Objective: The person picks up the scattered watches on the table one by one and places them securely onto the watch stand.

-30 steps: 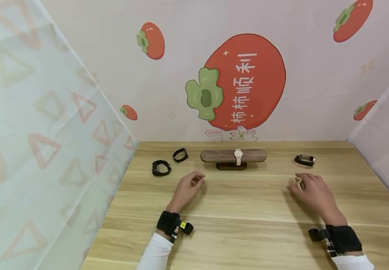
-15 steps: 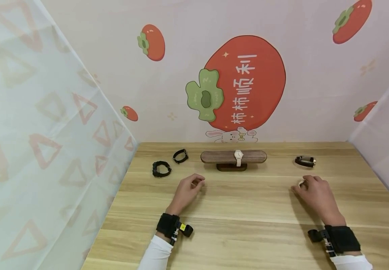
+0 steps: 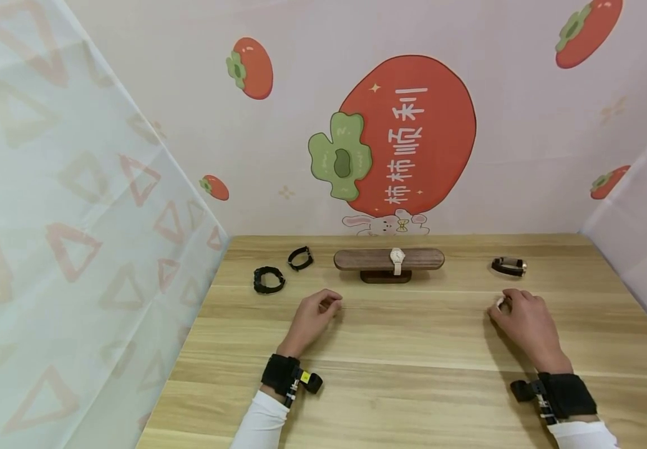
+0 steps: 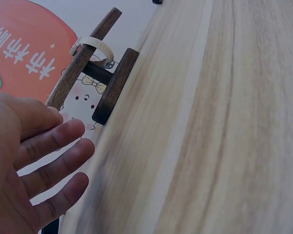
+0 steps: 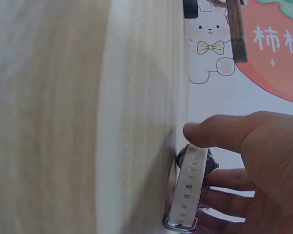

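Pinching in right hand [image 3: 525, 319] a round, metal-buckled watch with white, hole-punched strap [image 5: 189, 187], close to the wood-grained table [image 3: 402, 349], with left hand [image 3: 309, 318] loosely curved near a dark, bar-shaped wooden stand [image 3: 365, 259].

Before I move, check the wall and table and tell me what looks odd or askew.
The wall print looks turned sideways: the rabbit lies on its side and the big fruit has its leaves at left. On the table, nothing looks spilled, and the watch stand is level.
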Tool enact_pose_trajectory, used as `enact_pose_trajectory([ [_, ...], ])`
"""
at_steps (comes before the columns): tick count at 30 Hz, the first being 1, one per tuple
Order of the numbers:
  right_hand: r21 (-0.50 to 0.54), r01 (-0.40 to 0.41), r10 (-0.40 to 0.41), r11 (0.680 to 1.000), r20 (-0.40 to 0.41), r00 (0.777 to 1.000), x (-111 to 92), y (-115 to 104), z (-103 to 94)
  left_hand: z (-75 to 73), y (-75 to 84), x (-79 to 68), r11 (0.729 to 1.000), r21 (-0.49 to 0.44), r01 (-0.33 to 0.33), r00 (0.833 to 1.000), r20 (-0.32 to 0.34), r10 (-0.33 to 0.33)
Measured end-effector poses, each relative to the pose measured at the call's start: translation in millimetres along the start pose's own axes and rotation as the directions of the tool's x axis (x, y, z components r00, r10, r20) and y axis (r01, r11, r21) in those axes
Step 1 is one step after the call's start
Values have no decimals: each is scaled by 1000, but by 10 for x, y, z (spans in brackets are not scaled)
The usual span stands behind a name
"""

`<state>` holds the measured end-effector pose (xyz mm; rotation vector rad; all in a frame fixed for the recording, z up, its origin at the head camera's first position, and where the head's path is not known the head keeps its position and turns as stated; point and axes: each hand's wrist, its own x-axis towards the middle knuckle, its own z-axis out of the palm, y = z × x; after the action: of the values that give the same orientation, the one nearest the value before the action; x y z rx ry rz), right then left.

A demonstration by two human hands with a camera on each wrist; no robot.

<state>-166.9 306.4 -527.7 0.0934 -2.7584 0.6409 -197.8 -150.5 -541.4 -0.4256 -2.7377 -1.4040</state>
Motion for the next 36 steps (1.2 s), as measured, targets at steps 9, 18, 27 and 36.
enact_pose_trajectory([
  [9, -7, -42, 42, 999, 5, 999, 18, 20, 10, 11, -30, 1, 1000, -6, -20, 1000, 3, 20],
  [18, -2, -52, 52, 999, 8, 999, 28, 24, 30, 16, -30, 2, 1000, -9, -7, 1000, 2, 7],
  [27, 2, -61, 61, 998, 4, 998, 64, 6, 77, 12, -48, 6, 1000, 1, 6, 1000, 2, -6],
  [36, 38, -85, 83, 996, 54, 995, 124, -38, 88, -1, -51, 71, 1000, 20, 5, 1000, 8, -5],
])
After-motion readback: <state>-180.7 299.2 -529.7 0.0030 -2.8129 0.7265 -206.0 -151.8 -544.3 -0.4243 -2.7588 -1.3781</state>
